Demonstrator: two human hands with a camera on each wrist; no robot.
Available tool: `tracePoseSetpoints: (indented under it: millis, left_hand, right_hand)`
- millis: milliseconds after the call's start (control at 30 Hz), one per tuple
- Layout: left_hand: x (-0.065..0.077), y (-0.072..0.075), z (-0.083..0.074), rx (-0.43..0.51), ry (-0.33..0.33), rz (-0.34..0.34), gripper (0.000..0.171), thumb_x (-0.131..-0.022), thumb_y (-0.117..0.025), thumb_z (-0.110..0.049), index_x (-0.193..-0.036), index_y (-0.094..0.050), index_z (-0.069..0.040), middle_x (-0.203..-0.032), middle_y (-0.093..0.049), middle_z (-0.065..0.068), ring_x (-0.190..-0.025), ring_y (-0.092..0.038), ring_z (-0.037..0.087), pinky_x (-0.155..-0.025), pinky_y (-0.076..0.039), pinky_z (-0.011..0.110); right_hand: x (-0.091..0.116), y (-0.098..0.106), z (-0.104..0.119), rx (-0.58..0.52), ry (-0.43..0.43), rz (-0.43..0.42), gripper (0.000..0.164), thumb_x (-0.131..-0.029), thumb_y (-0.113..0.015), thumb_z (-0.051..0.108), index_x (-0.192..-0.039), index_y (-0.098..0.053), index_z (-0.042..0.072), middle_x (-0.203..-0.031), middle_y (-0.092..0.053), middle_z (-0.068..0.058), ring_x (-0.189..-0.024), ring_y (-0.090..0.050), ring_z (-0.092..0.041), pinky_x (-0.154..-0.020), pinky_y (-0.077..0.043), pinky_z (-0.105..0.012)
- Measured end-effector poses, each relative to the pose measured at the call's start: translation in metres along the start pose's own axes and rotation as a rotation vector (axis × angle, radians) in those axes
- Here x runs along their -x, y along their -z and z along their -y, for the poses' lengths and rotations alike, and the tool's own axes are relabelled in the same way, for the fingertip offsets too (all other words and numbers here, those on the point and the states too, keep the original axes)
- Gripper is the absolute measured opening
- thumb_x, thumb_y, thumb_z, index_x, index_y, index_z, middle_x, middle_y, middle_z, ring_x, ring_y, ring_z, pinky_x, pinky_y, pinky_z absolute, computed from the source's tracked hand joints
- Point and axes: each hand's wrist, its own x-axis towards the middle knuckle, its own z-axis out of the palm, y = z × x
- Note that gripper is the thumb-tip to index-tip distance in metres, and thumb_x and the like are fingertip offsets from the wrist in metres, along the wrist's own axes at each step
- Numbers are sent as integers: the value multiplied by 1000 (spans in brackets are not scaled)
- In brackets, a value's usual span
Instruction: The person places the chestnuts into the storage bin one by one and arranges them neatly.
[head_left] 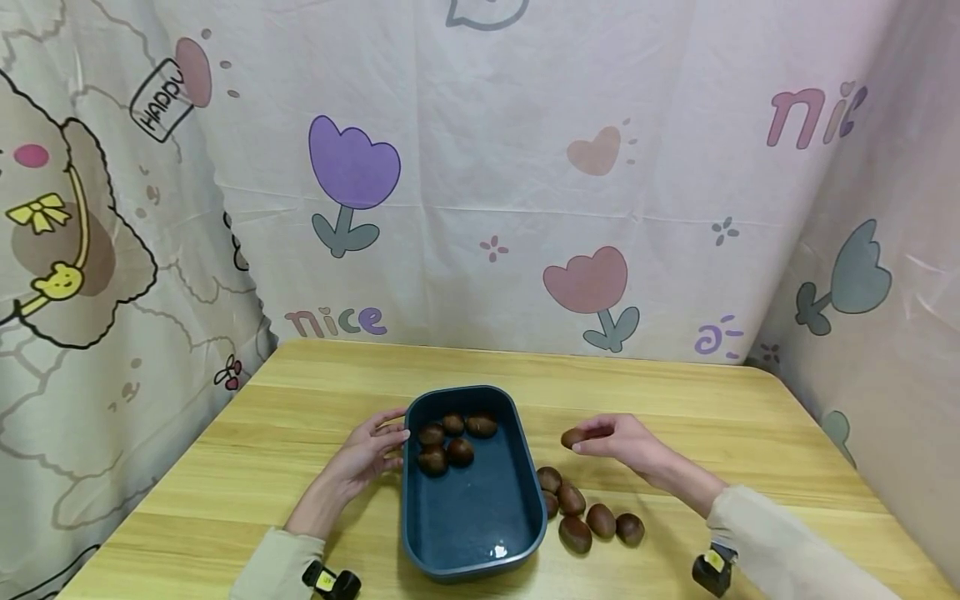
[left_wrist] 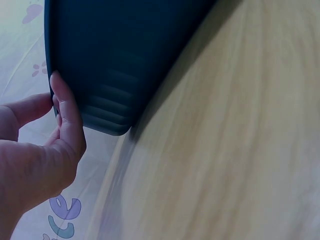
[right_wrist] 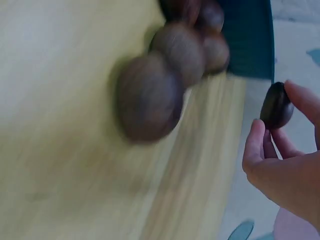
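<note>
A deep blue plastic container (head_left: pixel 480 517) with rounded corners lies on the table, several brown chestnuts (head_left: pixel 460 452) grouped at its far left. At its left side, my left hand (head_left: pixel 367 457) holds the rim, fingertips on the edge and outer wall; the left wrist view shows the thumb and fingers at that wall (left_wrist: pixel 100 55). My right hand (head_left: pixel 626 442) pinches one chestnut (right_wrist: pixel 276 106) between thumb and fingertips, above the table right of the container. Below that hand, several loose chestnuts (head_left: pixel 601 521) lie by the container's right wall, blurred in the right wrist view.
The light wood table (head_left: pixel 262 467) reaches back to a printed cloth curtain (head_left: pixel 480 275), which also hangs along both sides. Small black cameras are strapped to the left wrist (head_left: pixel 332 581) and right wrist (head_left: pixel 714 570).
</note>
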Motion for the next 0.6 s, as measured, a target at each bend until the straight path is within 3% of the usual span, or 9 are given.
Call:
tracePoseSetpoints:
  millis: [267, 600]
  left_hand:
    - [1, 1, 0, -2, -6, -1, 52, -97, -53, -3, -142, -29, 6, -95, -56, 2, -78, -57, 9, -66, -50, 25]
    - [-1, 1, 2, 13, -17, 2, 52, -96, -54, -1, -142, -29, 7, -98, -56, 4, -81, -58, 11, -66, -50, 26]
  right_hand:
    - [-11, -29, 32, 24, 47, -41, 35, -84, -76, 15, -112, -66, -4, -98, -69, -7, -93, -62, -20, -88, -49, -41]
    - [-28, -67, 55, 90, 53, -85, 33, -84, -75, 11, -111, -66, -5, -95, -68, -6, -91, -62, -20, -84, -51, -39]
